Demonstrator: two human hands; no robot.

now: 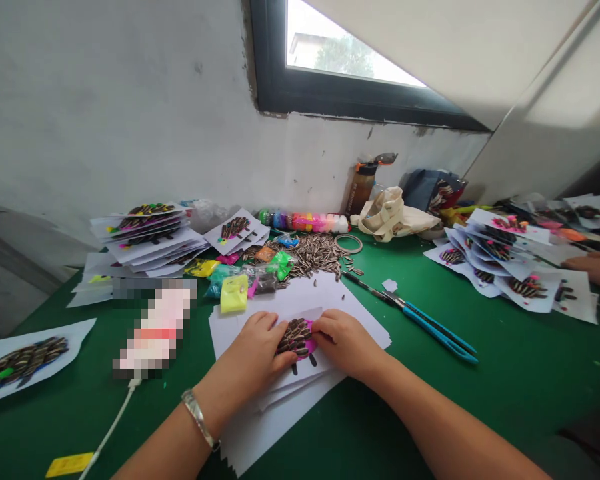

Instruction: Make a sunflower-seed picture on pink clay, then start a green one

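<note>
Sunflower seeds [294,337] sit in a tight cluster over pink clay [311,345] on a small white sheet [325,362], with two short dark strokes just below them. This sheet lies on larger white papers [260,427], at the middle of the near part of the green tabletop [530,387]. The left hand [261,353] rests on the sheet, thumb and fingers apart, touching both sides of the cluster; a silver bracelet [199,415] circles its wrist. The right hand [343,340] has its fingers curled, fingertips against the pink clay's right side; whether they pinch anything I cannot tell.

Beyond the papers, toward the tabletop's far edge, loose seeds [313,255] spread in a pile, with a grey ring [350,252] beside it and a yellow packet [234,293] nearer the hands. Blue tweezers [437,330] lie right of the papers, next to a dark pen [363,285]. One stack of seed pictures [153,247] stands near the far left corner, another pile of pictures [503,257] toward the right edge, where another person's hand [597,267] rests. A bottle [360,190] and a cloth bag [393,217] stand along the far edge, by the wall.
</note>
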